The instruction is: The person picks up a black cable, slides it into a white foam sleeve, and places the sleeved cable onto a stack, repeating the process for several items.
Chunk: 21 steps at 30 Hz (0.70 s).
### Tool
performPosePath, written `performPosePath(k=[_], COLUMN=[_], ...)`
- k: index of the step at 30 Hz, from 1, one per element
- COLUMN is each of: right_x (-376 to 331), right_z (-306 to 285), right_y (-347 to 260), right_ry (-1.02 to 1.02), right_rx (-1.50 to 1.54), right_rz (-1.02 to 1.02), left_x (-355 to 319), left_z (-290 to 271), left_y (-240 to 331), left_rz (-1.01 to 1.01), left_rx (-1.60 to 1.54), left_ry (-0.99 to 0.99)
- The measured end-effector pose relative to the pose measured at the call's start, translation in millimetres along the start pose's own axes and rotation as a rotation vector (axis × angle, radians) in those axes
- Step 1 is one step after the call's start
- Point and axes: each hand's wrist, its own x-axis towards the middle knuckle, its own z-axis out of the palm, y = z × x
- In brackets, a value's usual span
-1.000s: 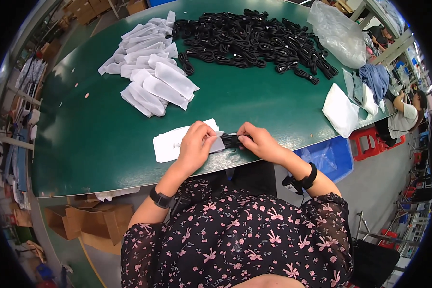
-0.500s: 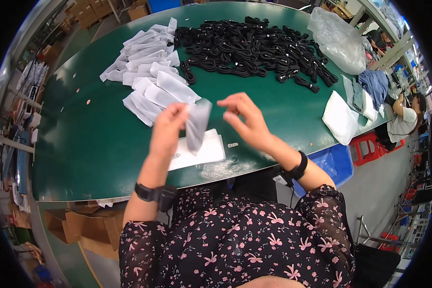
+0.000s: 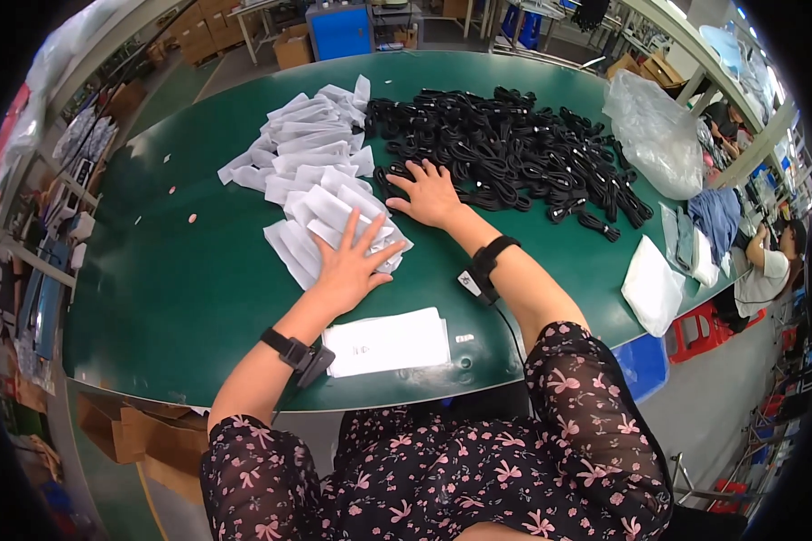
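Observation:
My left hand [image 3: 345, 270] lies with fingers spread on the near end of a pile of filled, frosted white bags [image 3: 311, 162]. Over the near left edge of a heap of coiled black cables [image 3: 496, 149], my right hand [image 3: 429, 195] reaches with its fingers apart; whether it touches a cable is hard to tell. Neither hand has anything in its grasp. Close to the table's front edge, a stack of flat white bags [image 3: 390, 343] lies below my hands.
The green table [image 3: 180, 298] has a large clear plastic bag [image 3: 654, 135] at its far right. A white package [image 3: 651, 287] and blue cloth [image 3: 715, 221] lie near the right edge. A person [image 3: 767, 270] sits beyond; an open cardboard box [image 3: 158, 437] is below left.
The filled bag has left my left hand, which now rests on the bag pile. My right hand has moved forward to the cables. The view has shifted too.

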Motion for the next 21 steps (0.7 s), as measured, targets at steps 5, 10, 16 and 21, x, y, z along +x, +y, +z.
performPosePath(k=[5,10,16,21], right_x=[-20.3,-78.5,-146.9,-175.5], right_z=[-11.3,-31.6,-69.3,-85.4], right_y=[19.9,36.7,29.3,12.2], right_ry=[-0.178,-0.204,-0.155,-0.008], right_rx=[0.08,0.11,0.107,-0.004], right_rz=[-0.018,-0.086,-0.108,-0.107], left_x=[19.0,28.9,11.0,-31.4], left_z=[6.7,9.8,-31.8,-24.3], left_y=[-31.4,-82.3,-18.2,83.3], left_rz=[-0.043,-0.145,-0.216,0.038], left_rx=[0.063,0.12,0.226,-0.515], left_ry=[-0.021,-0.03,0.037,0.184])
